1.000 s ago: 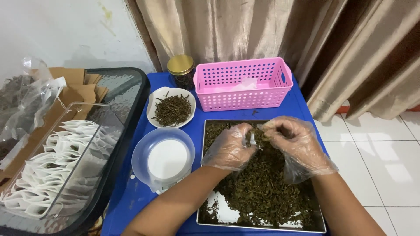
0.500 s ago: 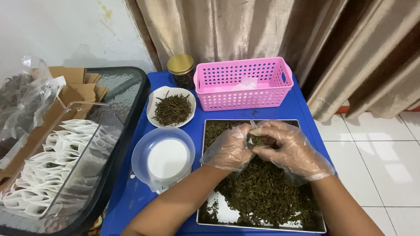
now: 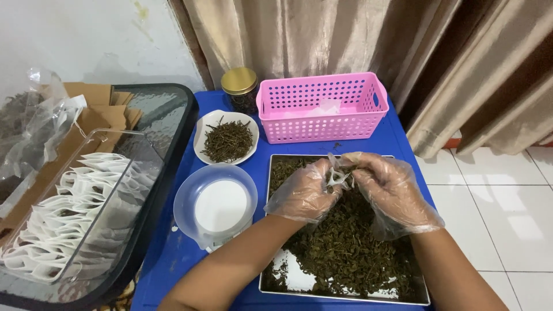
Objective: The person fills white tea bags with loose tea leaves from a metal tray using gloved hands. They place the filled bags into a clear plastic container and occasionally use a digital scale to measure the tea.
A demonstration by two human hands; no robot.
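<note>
Fingers of both clear-plastic-gloved hands pinch a small white mesh pouch above the far edge of the rectangular metal tray of dark dried leaves; left hand and right hand now raised clear of the leaves, previously lower.

Gloved left hand and right hand over tray of dried leaves.

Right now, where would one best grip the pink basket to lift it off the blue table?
By the cut-out handle slot in its right end wall, coming from the right: the pink basket stands upright there, while a jar crowds its left end.
</note>
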